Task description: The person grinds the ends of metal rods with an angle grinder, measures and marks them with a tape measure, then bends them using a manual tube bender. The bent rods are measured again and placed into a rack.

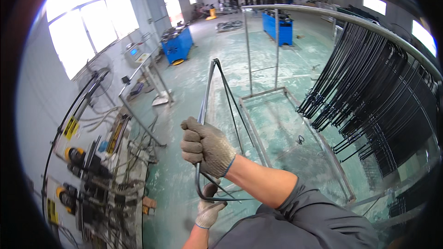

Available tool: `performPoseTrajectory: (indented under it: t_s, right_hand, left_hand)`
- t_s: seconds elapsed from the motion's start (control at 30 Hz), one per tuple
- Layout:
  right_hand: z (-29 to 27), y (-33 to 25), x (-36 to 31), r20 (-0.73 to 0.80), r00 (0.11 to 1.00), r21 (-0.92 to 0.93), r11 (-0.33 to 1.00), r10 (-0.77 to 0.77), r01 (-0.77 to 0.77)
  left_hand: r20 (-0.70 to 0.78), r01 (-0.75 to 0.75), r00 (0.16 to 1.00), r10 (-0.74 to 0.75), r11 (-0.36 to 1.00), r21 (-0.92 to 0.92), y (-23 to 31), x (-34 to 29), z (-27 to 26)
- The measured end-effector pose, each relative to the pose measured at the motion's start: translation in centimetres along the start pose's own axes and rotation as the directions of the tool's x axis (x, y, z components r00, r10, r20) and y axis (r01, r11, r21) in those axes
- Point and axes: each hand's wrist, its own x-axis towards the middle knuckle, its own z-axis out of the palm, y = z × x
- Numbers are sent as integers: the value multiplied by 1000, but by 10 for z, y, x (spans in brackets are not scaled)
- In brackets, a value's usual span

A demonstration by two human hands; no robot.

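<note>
My gloved right hand [207, 147] is wrapped round a small bundle of thin, dark bent metal rods [223, 79] held up in front of me. The rods rise to a narrow bend above the fist, and two legs slope down to its right. Below the fist, another bend turns them toward my body. My left hand [210, 210], also gloved, is lower down by that bend, its fingers closed round the lower rods. Part of its grip is hidden behind them.
To my right stands a metal rack [344, 14] hung with many black bent rods [364, 64]. Machinery with hoses [87, 175] lines the left side, near a fan [94, 80] and a control box [134, 53]. Farther off are blue workbenches [177, 46] on the green floor.
</note>
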Motion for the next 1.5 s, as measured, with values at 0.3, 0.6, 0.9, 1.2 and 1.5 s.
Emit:
performPoseTrajectory:
  t_s: [0.3, 0.6, 0.9, 1.2, 1.5]
  right_hand:
    - [-41, -120, 171, -159, 970, -1, 982, -185, 188]
    - [-48, -219, 281, 19, 962, -466, 849, -271, 249]
    - [-61, -373, 451, 195, 930, -562, 741, -313, 367]
    - [-23, -587, 612, 334, 899, -532, 730, -284, 428]
    - [-46, -773, 695, 445, 873, -495, 759, -197, 424]
  left_hand:
    - [-324, -49, 946, 0, 989, -143, 1, 221, 31]
    - [-502, -343, 837, 217, 924, -172, 53, 429, 32]
    - [-108, -210, 974, 201, 974, -88, 34, 681, -10]
    - [-53, -143, 987, 154, 975, 168, 33, 927, -35]
    - [-86, -182, 971, 224, 920, 346, 45, 1052, -36]
